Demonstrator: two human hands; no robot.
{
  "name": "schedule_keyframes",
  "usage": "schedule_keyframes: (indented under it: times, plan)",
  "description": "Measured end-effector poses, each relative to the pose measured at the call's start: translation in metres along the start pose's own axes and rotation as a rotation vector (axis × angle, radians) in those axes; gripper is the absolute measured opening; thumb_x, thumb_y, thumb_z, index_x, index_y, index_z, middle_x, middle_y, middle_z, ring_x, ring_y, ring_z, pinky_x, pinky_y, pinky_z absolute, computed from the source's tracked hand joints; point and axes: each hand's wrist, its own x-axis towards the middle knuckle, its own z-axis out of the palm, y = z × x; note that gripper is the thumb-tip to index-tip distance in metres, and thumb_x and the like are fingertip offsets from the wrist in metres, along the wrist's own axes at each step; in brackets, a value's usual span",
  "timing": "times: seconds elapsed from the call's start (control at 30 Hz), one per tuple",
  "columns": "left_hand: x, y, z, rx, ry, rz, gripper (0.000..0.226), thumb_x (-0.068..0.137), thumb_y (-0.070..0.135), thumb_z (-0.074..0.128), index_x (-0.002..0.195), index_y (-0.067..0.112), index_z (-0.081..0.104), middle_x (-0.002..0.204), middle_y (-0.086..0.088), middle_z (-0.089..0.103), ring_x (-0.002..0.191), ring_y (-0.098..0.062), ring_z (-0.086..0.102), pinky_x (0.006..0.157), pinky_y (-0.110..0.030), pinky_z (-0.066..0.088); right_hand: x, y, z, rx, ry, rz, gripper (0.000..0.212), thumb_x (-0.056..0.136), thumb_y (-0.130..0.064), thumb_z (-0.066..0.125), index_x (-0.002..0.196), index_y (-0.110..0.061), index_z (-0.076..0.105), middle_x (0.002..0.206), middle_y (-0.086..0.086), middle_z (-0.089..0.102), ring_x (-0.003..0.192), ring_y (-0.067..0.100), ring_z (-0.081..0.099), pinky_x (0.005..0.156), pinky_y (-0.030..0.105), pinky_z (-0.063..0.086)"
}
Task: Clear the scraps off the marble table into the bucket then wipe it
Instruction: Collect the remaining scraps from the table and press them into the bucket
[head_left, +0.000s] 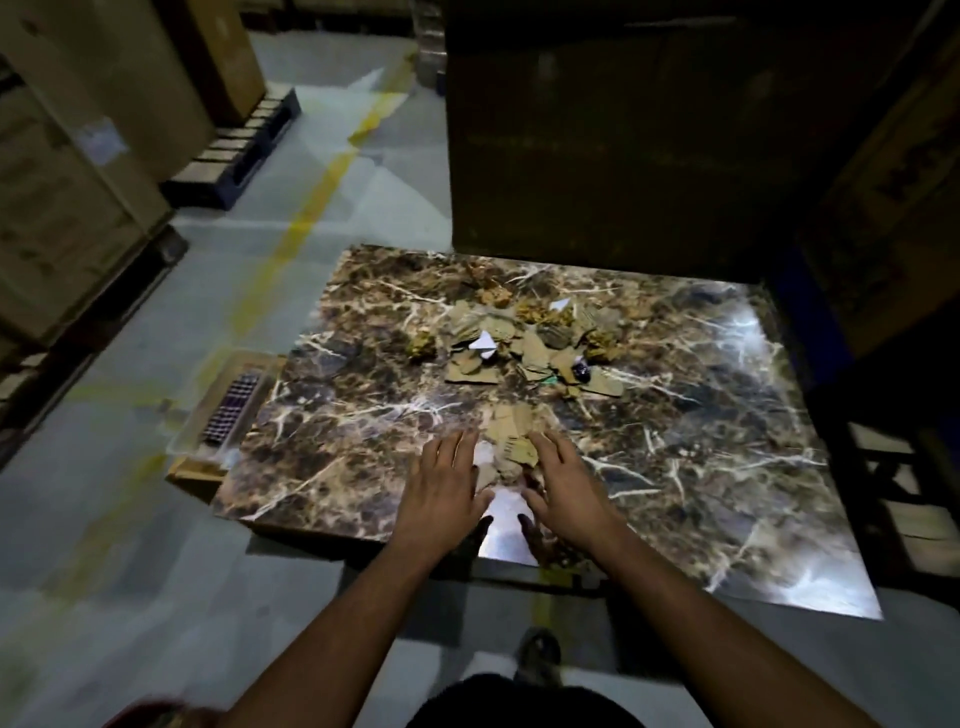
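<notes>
Head view: the marble bench (701, 457) carries a big heap of cardboard scraps (519, 343) at its middle and a smaller clump of scraps (511, 441) near the front edge. Left hand (441, 493) and right hand (566, 493) bracket that clump, fingers straight and spread, pinching nothing, probably to rake it off the edge. No bucket shows plainly. No writing is legible.

We record the marble table (701, 467) as dark brown, veined with white and tan. The cardboard scraps (511, 447) on it are tan; among them we note white paper bits (485, 344) and yellowish crumpled pieces (422, 345). The floor (104, 493) is grey with faded yellow lines (306, 218). The stacked cartons (62, 171) are brown.
</notes>
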Motion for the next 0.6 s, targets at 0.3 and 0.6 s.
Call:
schedule_keyframes:
  times: [0.3, 0.6]
  plan:
    - [0.032, 0.005, 0.040, -0.147, -0.201, -0.109, 0.033, 0.097, 0.035, 0.054, 0.125, 0.024, 0.040, 0.122, -0.005, 0.042, 0.095, -0.026, 0.058, 0.077, -0.044, 0.054, 0.046, 0.024, 0.024, 0.162, -0.029, 0.247, 0.100, 0.079, -0.041, 0.081, 0.157, -0.024, 0.022, 0.146, 0.007, 0.032, 0.120, 0.027, 0.052, 0.093, 0.034, 0.048]
    - [0.110, -0.023, 0.032, -0.381, -0.115, -0.066, 0.037, 0.098, 0.020, 0.055, 0.134, 0.021, 0.047, 0.128, -0.002, 0.046, 0.114, -0.022, 0.052, 0.085, -0.025, 0.037, 0.106, 0.000, 0.021, 0.332, 0.141, 0.392, 0.070, 0.075, -0.019, 0.084, 0.138, -0.023, 0.054, 0.129, 0.006, 0.062, 0.112, 0.027, 0.062, 0.089, 0.031, 0.050]
